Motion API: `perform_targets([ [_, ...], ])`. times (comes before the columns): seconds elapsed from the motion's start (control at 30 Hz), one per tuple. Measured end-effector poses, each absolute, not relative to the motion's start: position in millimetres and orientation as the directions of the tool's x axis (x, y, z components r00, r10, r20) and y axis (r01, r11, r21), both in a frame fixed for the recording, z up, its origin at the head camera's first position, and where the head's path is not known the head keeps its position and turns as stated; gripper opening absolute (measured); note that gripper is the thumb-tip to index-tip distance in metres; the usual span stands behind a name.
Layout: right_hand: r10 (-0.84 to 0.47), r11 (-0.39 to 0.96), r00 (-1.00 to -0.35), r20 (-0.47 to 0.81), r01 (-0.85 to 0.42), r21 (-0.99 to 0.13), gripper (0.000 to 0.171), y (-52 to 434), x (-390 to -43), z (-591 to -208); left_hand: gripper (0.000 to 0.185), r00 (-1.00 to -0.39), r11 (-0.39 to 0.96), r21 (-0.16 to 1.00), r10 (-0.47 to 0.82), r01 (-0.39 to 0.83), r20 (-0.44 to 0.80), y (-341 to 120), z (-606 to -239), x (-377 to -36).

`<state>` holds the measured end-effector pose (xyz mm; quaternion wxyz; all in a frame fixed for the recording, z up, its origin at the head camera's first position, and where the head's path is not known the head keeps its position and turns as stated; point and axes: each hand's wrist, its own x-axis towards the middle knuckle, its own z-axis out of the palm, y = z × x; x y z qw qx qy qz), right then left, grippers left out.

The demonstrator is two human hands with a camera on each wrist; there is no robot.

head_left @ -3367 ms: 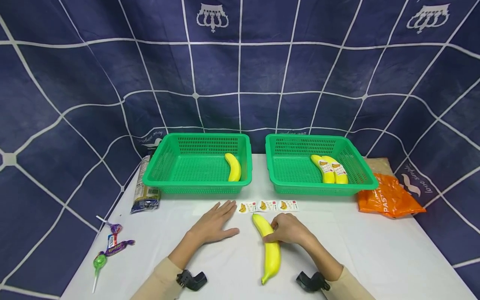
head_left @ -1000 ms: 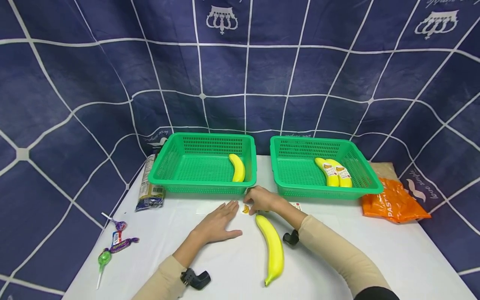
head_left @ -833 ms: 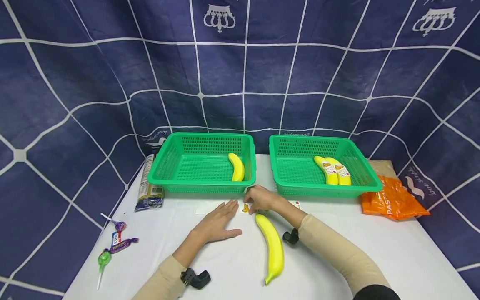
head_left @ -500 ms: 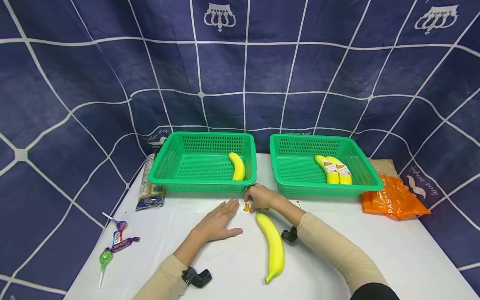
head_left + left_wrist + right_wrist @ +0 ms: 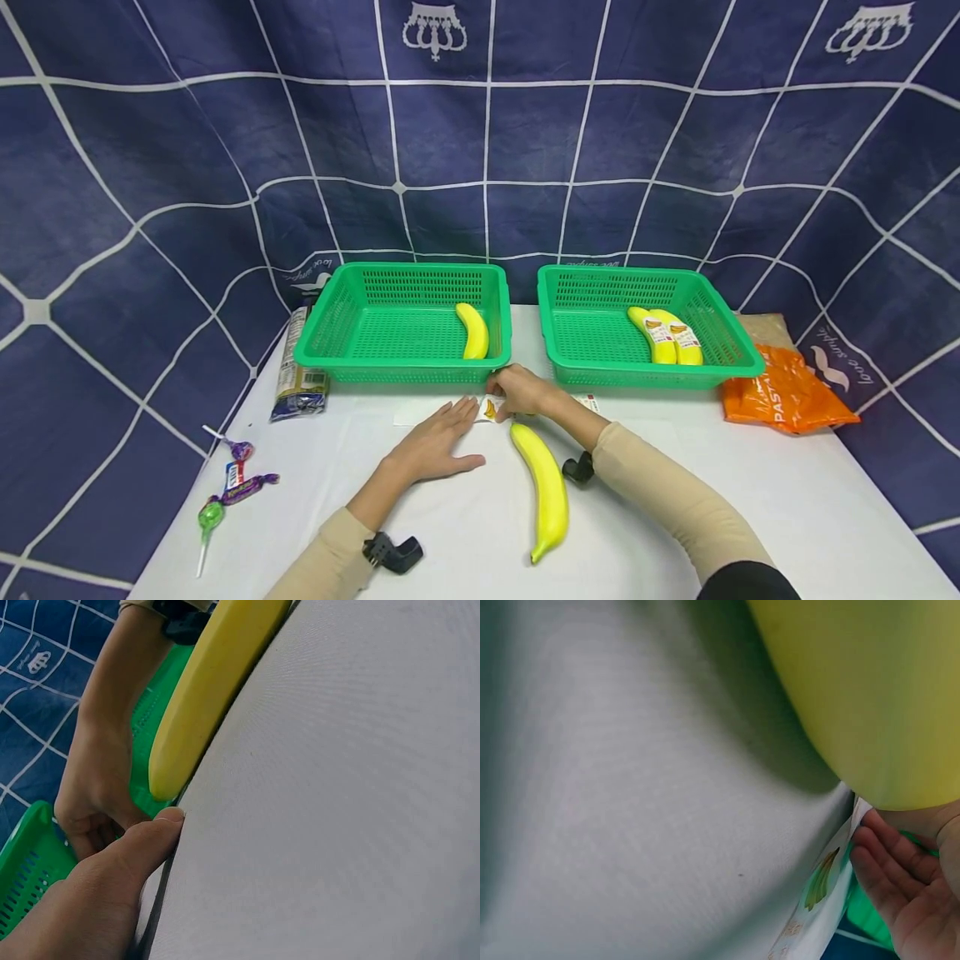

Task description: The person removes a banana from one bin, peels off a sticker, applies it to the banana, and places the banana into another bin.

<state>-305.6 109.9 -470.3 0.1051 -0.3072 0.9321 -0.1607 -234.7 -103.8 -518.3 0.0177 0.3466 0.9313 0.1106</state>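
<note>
In the head view my left hand (image 5: 442, 442) lies flat with spread fingers, its fingertips on the white backing strip (image 5: 412, 412) at the left end of the row of banana stickers. My right hand (image 5: 521, 392) reaches over the row and pinches at a banana sticker (image 5: 490, 408) with curled fingers. In the right wrist view the printed sticker (image 5: 821, 879) stands at a slant beside the right fingertips. The right hand covers the middle of the row; another sticker (image 5: 587, 402) shows past it. A loose banana (image 5: 549, 496) lies on the table below the right hand.
The left green basket (image 5: 405, 371) holds one plain banana (image 5: 474, 332). Two stickered bananas (image 5: 666, 337) lie in the right green basket (image 5: 645, 377). An orange pasta bag (image 5: 783, 396) is at right. At left are a blue-and-gold packet (image 5: 300, 379) and several wrapped sweets (image 5: 243, 487).
The right hand has let go of the loose banana and moved up and left to the stickers, where it now pinches one. The left hand stays flat in its place.
</note>
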Motion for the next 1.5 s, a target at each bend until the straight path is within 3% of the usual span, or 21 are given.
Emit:
perform_targets([
  [0.4, -0.680, 0.687, -0.731, -0.057, -0.607, -0.399, 0.036, 117.0, -300.2, -465.7, 0.092, -0.761, 0.734, 0.230, 0.647, 0.639, 0.050, -101.0, -520.6, -235.7],
  [0.67, -0.698, 0.649, -0.716, 0.017, -0.643, -0.407, 0.011, 122.1, -299.6, -465.8, 0.090, -0.758, 0.734, 0.209, 0.649, 0.646, 0.063, -100.1, -520.3, -237.4],
  [0.87, -0.694, 0.653, -0.720, 0.010, -0.634, -0.413, 0.004, 122.8, -299.4, -468.1, 0.090, -0.747, 0.721, 0.218, 0.662, 0.658, 0.065, -98.8, -519.7, -236.8],
  [1.5, -0.684, 0.623, -0.719, 0.118, -0.661, -0.418, 0.008, 130.5, -288.3, -460.8, 0.096, -0.781, 0.760, 0.210, 0.623, 0.615, 0.034, -102.9, -519.0, -235.7],
])
